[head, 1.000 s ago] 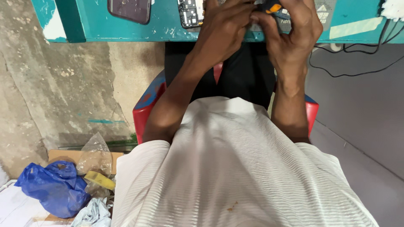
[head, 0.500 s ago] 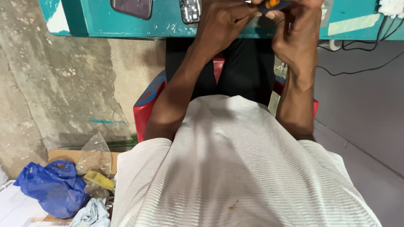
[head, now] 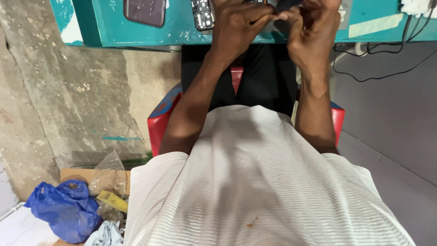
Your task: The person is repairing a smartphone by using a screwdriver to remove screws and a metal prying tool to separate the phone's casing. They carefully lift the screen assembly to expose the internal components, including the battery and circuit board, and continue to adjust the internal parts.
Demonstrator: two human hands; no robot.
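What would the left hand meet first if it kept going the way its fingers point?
Most likely the right hand: the left hand points its fingertips across at it, over the teal table, and they look nearly touching. Depth is unclear.

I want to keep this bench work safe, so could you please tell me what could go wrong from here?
Both hands, left hand and right hand, work a small dark part at the very top edge of view, so a slip may go unseen. An opened phone with bare circuitry lies beside the left hand and could be knocked. Black cables hang off the teal table and might snag.
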